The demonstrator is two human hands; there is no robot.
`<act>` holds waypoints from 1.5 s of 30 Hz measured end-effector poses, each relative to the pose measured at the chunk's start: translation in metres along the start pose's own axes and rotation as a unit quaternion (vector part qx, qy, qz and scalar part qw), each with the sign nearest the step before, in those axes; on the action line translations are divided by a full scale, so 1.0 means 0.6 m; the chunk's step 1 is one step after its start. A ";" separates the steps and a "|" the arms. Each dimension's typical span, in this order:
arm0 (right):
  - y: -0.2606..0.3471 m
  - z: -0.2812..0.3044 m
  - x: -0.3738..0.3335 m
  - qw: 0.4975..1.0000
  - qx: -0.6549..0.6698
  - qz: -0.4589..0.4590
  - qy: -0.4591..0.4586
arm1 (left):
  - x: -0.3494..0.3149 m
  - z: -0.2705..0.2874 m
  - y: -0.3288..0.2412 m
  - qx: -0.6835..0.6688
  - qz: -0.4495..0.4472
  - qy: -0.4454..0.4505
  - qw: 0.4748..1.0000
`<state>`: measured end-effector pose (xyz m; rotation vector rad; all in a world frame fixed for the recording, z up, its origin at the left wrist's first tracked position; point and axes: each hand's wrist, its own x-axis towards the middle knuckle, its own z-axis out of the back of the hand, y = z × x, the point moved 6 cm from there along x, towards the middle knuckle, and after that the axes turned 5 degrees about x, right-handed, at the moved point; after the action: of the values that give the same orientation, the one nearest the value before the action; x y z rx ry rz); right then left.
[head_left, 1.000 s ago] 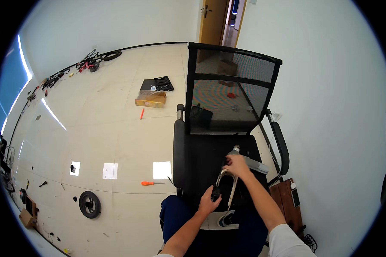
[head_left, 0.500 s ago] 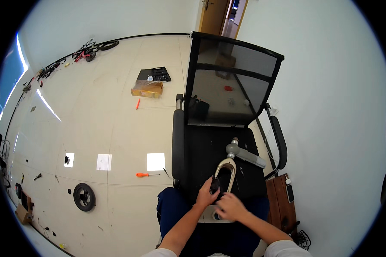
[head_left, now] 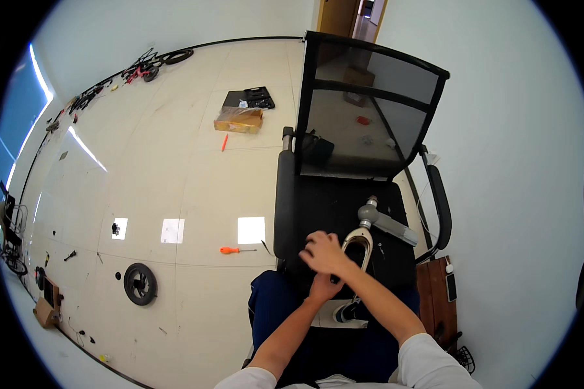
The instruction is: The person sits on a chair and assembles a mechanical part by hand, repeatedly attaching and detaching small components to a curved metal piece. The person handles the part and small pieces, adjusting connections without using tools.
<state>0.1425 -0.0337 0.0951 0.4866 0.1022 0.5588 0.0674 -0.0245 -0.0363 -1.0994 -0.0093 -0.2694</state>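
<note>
The front fork (head_left: 362, 232) is shiny and pale gold, and it lies on the black chair seat (head_left: 318, 201) with its two legs pointing back toward the person's blue trousers (head_left: 270, 301). Its top meets a round grey joint (head_left: 368, 213), and a long grey tube (head_left: 394, 228) sticks out from that to the right. Half a second ago the right grip (head_left: 324, 253) was down low by the fork's right leg. Now it is up and over to the left, and it covers most of the left grip (head_left: 322, 286). The left grip stays low, and a bit of a small black part (head_left: 335, 279) peeks out beside it. So both are close together now on the fork's left side, and no fingers show on the right leg. The right grip has bent fingers, spread a little, but I cannot tell if they hold anything. The left grip is too hidden to tell if it is closed on the black part. Off to the left, an orange screwdriver (head_left: 230, 250) and a black wheel (head_left: 140, 284) lie on the floor (head_left: 201, 305).
</note>
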 end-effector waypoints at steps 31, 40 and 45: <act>-0.027 0.055 -0.283 0.996 -0.023 -0.085 -0.027 | 0.007 0.031 -0.058 -0.041 -0.022 -0.082 0.996; -0.107 0.081 -0.127 0.982 -0.027 -0.152 -0.110 | 0.013 0.057 -0.076 -0.017 -0.035 -0.120 0.992; -0.073 0.032 -0.113 0.984 0.008 -0.129 -0.125 | 0.017 0.055 -0.047 -0.063 0.013 -0.096 0.993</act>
<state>0.1107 -0.1098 0.0887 0.5467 -0.0687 0.2395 0.0753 -0.0095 0.0050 -1.2477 -0.1505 -0.1408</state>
